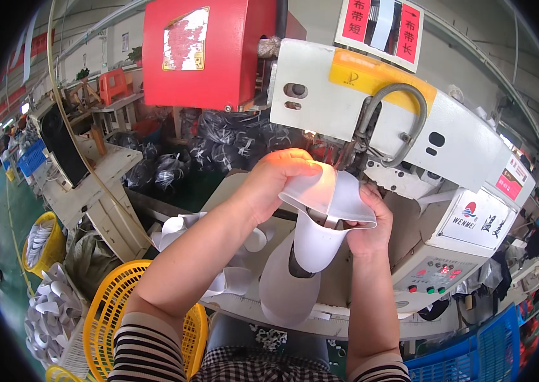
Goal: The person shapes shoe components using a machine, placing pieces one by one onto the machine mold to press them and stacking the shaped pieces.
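Note:
Both my hands hold a white, curved shoe upper (348, 195) under the working head (346, 153) of a machine. A seam runs down the middle of the piece, and an orange glow lights its left part. My left hand (282, 173) pinches the upper left edge, thumb on top. Around the right edge close the fingers of my right hand (371, 223), partly hidden by the piece. Below it, more white shoe uppers (288, 296) hang in a chain over the machine's narrow arm, of which only dark bits show.
Loose white pieces (234, 280) lie on the worktable left of the chain. A yellow basket (100, 312) stands by my left arm, near a heap of white pieces (53, 312). Blue crates (498, 347) are at lower right. The control box (438, 274) with lit buttons flanks my right arm.

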`<state>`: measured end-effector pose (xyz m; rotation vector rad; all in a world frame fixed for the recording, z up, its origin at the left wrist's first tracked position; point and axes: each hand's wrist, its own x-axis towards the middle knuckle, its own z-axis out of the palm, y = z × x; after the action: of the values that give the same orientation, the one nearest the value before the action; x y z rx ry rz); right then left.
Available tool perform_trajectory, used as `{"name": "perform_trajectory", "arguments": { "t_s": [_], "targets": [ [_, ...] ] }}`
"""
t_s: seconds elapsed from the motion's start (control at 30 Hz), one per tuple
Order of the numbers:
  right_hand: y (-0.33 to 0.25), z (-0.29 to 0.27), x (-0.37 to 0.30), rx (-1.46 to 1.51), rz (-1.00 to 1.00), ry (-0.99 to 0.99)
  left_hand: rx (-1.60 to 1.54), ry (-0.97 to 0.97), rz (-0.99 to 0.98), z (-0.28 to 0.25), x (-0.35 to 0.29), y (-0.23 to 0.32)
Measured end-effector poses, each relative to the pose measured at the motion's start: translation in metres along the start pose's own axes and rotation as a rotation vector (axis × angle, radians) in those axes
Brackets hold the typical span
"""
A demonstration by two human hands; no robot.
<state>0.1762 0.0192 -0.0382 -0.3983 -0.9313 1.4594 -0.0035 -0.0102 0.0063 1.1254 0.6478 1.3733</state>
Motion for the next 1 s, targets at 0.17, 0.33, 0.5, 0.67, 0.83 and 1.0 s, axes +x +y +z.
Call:
{"name": "perform_trajectory", "arguments": {
  "t_s": [0.17,0.33,0.5,0.67,0.83,1.0],
  "targets": [
    [0.005,-0.002,0.008,0.07,-0.007,0.08,-0.037,-0.026,-0.031,-0.004,0.013,-0.006],
    [0.004,-0.003,0.005,0.018,-0.001,0.007,-0.093,-0.101,-0.072,-0.013,0.021,-0.014],
    [0.011,-0.012,-0.004,-0.108,0.037,-0.106,-0.132,-0.099,-0.106,-0.018,0.01,-0.029],
    [0.013,-0.015,-0.004,-0.099,0.035,-0.152,-0.247,-0.125,-0.046,-0.018,0.015,-0.041],
    [0.015,-0.011,-0.005,-0.08,0.037,-0.119,-0.289,-0.089,-0.034,-0.016,0.019,-0.046],
    [0.016,-0.007,-0.005,-0.081,0.025,-0.031,-0.328,-0.027,-0.036,-0.011,0.017,-0.045]
  ]
}}
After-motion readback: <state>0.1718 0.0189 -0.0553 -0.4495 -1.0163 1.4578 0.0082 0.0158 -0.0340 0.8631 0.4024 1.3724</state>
